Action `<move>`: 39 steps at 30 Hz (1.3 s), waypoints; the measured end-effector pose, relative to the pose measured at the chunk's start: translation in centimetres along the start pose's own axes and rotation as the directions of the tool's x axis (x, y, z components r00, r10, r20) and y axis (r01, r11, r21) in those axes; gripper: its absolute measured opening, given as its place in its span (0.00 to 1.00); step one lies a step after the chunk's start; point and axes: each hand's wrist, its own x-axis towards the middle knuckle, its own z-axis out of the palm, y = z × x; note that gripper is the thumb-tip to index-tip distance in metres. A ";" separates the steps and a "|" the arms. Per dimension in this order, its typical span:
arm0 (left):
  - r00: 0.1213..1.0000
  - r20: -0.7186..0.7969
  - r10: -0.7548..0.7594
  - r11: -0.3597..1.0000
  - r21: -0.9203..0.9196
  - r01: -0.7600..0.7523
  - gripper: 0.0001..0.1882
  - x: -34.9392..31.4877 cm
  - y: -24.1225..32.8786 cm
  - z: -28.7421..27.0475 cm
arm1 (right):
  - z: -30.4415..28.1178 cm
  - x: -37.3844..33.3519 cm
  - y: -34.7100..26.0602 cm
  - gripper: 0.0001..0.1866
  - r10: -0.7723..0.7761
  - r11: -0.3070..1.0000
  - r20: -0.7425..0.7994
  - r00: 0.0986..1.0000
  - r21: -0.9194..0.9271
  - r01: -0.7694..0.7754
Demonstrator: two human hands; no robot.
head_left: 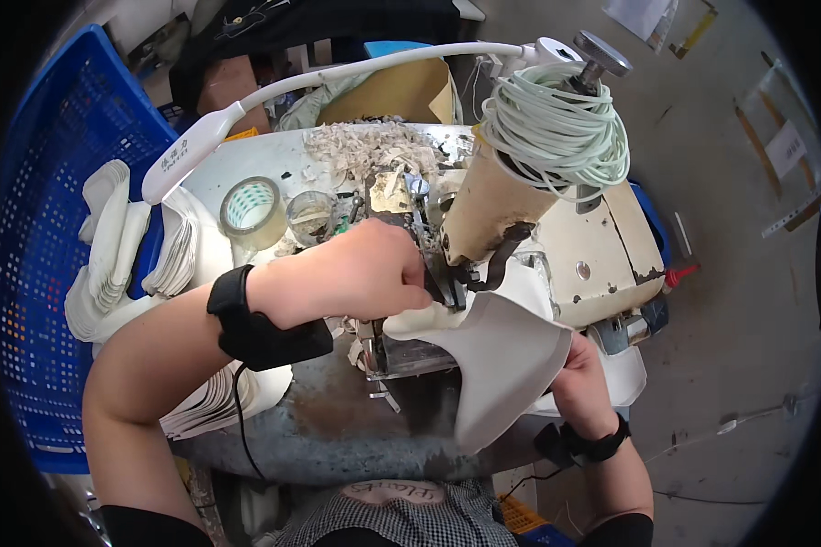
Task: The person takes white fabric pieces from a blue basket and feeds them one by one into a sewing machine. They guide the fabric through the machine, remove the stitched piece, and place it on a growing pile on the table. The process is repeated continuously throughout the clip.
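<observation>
A white, curved cut piece of leather-like sheet (502, 357) hangs from the working point of a cream bench machine (493, 205), its lower tip pointing down over the table's front edge. My right hand (582, 378) pinches the piece at its right edge, thumb on top. Close against the machine's presser area, my left hand (360, 272) is closed, with thumb and curled fingers at the piece's upper left edge. Its fingertips are partly hidden behind the knuckles. Black straps sit on both my wrists.
Stacks of white pieces (187, 242) lie left, beside a blue plastic crate (59, 228). A tape roll (253, 213) and a small round container (311, 217) stand behind my left wrist. Shavings (365, 146) heap at the back. A white lamp arm (365, 66) and coiled pale tubing (556, 128) rise above.
</observation>
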 end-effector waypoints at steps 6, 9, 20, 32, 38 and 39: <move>0.999 -0.038 0.011 1.000 -0.003 -0.011 0.14 0.0 0.2 0.7 | -0.8 1.1 -1.6 0.17 -0.040 0.997 0.026 0.999 -0.066 0.042; 0.998 -0.063 0.024 1.000 -0.003 -0.024 0.13 0.6 0.3 1.6 | -0.9 1.6 -2.8 0.17 -0.084 0.996 -0.012 0.996 -0.042 0.084; 0.801 0.556 0.223 0.531 -0.758 0.379 0.50 -3.5 3.0 4.7 | -1.4 -3.5 -7.6 0.06 -0.475 0.679 0.134 0.870 -0.574 0.458; 0.906 0.423 0.011 0.343 -0.853 0.394 0.23 -5.7 3.9 6.0 | 5.3 -8.7 1.2 0.20 -0.623 0.509 0.189 0.759 -0.639 0.577; 0.906 0.374 -0.200 0.338 -0.841 0.421 0.18 -5.9 3.3 5.4 | 6.5 -8.3 3.7 0.15 -0.328 0.899 -0.123 0.937 -0.346 0.269; 0.912 0.356 -0.202 0.318 -0.857 0.405 0.18 -5.8 3.3 5.5 | 6.6 -8.0 4.2 0.15 -0.285 0.930 -0.147 0.947 -0.281 0.236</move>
